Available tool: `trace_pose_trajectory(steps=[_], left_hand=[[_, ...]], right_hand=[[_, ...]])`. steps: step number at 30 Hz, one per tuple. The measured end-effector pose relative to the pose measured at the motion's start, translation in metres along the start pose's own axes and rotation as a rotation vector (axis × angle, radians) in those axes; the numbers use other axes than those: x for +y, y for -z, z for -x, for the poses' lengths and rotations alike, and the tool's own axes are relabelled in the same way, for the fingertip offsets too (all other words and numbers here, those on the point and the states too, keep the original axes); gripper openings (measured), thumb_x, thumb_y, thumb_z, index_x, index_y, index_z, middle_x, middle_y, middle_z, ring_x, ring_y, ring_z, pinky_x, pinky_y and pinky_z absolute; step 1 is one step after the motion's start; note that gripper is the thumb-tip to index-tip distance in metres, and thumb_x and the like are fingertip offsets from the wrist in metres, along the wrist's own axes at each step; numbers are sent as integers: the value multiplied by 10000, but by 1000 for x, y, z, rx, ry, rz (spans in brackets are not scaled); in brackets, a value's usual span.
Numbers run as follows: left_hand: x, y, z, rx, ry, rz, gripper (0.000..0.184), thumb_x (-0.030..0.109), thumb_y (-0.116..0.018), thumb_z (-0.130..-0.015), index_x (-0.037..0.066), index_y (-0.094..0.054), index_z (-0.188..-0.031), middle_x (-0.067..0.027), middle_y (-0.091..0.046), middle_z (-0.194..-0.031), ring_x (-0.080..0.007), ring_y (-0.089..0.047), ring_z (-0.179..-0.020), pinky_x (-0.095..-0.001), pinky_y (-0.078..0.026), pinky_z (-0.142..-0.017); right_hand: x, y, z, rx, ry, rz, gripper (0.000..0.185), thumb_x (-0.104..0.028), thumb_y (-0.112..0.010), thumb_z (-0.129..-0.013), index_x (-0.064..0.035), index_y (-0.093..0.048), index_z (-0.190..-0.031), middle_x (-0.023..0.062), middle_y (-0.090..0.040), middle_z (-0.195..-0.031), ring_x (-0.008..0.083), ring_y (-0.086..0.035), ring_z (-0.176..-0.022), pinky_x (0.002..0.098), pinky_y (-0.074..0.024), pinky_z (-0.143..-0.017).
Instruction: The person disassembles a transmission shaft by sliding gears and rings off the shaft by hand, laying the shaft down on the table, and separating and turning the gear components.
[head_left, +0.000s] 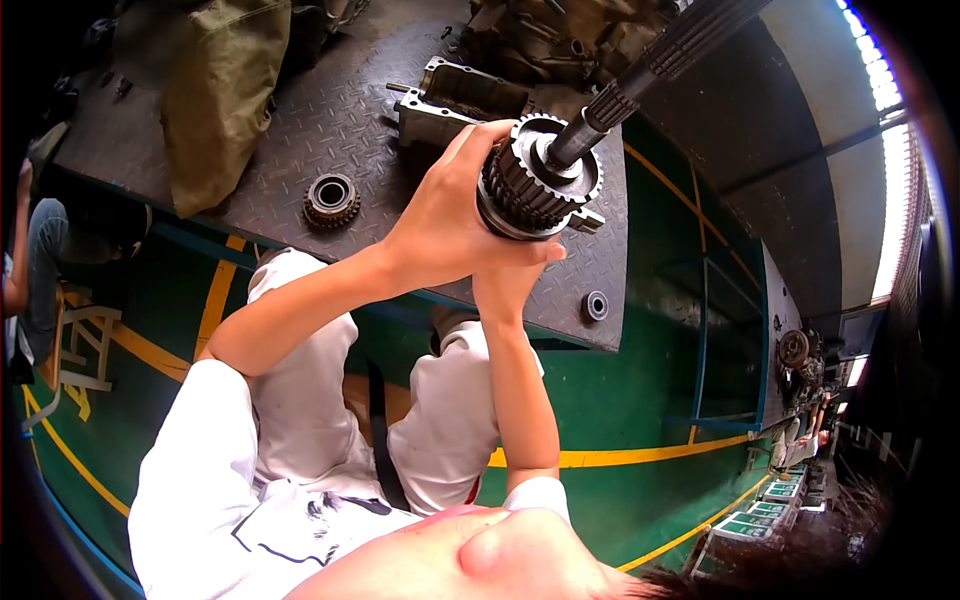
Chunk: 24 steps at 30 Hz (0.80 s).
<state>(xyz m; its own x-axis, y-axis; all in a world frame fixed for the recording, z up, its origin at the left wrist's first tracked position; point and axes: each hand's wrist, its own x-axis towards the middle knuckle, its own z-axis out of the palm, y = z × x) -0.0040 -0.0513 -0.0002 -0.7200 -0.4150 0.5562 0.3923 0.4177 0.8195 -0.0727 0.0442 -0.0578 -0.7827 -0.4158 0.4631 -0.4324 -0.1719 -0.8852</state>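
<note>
A transmission gear shaft [535, 170] rises tilted above the table, its long splined end [665, 55] pointing to the upper right. My left hand [445, 210] is closed around its gear stack, fingers on the far side and thumb on the near side. From below, my right hand [507, 288] comes up against the lower end of the same shaft. Most of its fingers are hidden behind the left hand and the gears. A small metal block juts out beside the gears. On the table to the left lies a loose toothed gear ring [331, 201].
The steel tread-plate table [300, 130] carries an open metal housing [450, 95], a khaki cloth [222, 95], a small bearing ring [595, 306] near the right corner and greasy castings [560, 35] behind. Another person's leg [48, 265] shows at far left beside a stool [85, 345].
</note>
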Motion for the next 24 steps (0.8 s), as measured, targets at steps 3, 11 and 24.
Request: trace_pose_trajectory(steps=[3,11,24], left_hand=[[-2,0,0,13,-10,-41,943,335,-921,-595,-16,-443,-1328,-153,-597,-1171,-277,-589,-1106,-381,-441,-999],[-8,2,-5,-95,30,211,943,315,-912,-628,-37,-425,-1355,-163,-620,-1192,-243,-610,-1110,-354,-451,-1003],[-31,5,-13,-275,33,322,901,217,-894,-622,-34,-449,-1365,-129,-619,-1207,-187,-587,-1135,-330,-432,-1041]], right_hand=[[0,-3,0,28,-4,-64,653,-123,-760,-812,4,-359,-1312,105,-543,-1203,188,-549,-1104,329,-429,-979],[7,0,-4,64,38,46,671,-101,-766,-798,8,-374,-1332,112,-523,-1260,188,-541,-1136,326,-420,-1002],[8,1,-6,194,181,32,362,-118,-757,-815,23,-613,-1116,78,-655,-1099,161,-624,-991,321,-488,-911]])
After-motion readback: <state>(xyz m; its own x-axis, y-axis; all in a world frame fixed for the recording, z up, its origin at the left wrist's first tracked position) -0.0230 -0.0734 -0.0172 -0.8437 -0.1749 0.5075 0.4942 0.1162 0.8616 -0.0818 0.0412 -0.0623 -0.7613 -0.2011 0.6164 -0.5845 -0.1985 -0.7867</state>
